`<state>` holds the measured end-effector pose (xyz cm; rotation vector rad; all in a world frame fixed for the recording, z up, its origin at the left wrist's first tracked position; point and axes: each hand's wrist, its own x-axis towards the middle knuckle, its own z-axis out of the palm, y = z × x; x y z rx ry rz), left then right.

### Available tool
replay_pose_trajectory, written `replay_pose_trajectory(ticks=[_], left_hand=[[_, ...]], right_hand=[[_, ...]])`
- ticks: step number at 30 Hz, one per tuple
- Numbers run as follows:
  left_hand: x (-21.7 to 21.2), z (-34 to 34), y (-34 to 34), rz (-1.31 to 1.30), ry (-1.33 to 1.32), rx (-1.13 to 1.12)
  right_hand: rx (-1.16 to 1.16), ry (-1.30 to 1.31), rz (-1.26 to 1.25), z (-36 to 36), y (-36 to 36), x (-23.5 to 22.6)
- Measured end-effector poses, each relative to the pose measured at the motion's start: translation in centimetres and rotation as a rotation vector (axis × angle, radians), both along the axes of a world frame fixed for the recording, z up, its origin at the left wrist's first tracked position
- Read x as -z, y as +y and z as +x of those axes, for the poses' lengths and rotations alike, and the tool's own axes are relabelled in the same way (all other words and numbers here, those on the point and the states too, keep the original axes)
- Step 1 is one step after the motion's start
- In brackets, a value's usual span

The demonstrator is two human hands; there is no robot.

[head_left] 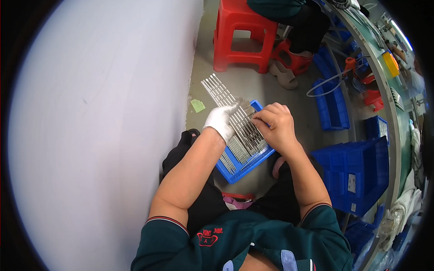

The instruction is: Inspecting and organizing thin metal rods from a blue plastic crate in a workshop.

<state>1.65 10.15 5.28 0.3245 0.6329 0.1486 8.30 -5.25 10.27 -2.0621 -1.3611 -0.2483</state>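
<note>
A fan of several thin metal rods (219,91) slants across my left hand (220,122), which wears a white glove with grey fingertips and is closed around them. The rods lie side by side, their far ends pointing up and to the left. At the right side of the bundle, my bare right hand (279,126) has thumb and fingers pinched together; what is between them, if anything, is too small to tell. Beneath both hands is a shallow blue tray (236,176), in which more metal rods (237,150) lie. My hands and the held bundle hide part of it.
A pale wall (104,135) runs along the left. Ahead are a red stool (246,34) and a seated person's leg and beige shoe (283,75). To the right stand blue bins (350,176) below a green-topped bench (384,63). A green paper (197,105) lies on the floor.
</note>
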Motion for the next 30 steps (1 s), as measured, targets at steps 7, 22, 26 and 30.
replay_pose_trajectory(ticks=[7, 22, 26, 30], left_hand=[[-0.3, 0.1, 0.0, 0.013, 0.031, 0.028], [-0.3, 0.1, 0.0, -0.018, 0.026, -0.002], [0.2, 0.0, 0.2, -0.022, 0.006, 0.004], [0.4, 0.2, 0.0, -0.017, 0.038, 0.007]], right_hand=[[-0.087, -0.101, -0.015, 0.1, 0.4, 0.4], [0.043, 0.134, 0.041, 0.6, -0.3, 0.5], [0.025, 0.094, 0.042, 0.5, -0.2, 0.5], [-0.023, -0.051, -0.042, 0.3, -0.1, 0.1]])
